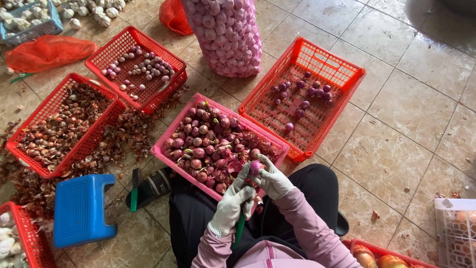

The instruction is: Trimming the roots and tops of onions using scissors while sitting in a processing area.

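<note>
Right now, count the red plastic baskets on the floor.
5: one with peeled bulbs at upper left, one with skins at left, one right of centre, and two cut off at bottom left and bottom right.

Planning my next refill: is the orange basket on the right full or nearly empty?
Nearly empty: the orange basket holds only a few peeled purple shallots, its mesh floor mostly bare.

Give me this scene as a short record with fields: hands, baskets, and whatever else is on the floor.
Left hand: gloved, grips a green-handled tool
Right hand: gloved, fingers hold a purple shallot
Pink basket: unpeeled shallots, directly in front of the person
Right red basket: a few peeled purple shallots
Upper-left red basket: peeled shallots
Left red basket: skins and scraps
Mesh sack: full, standing behind the baskets
Blue stool: at left, beside a green-handled knife
</note>
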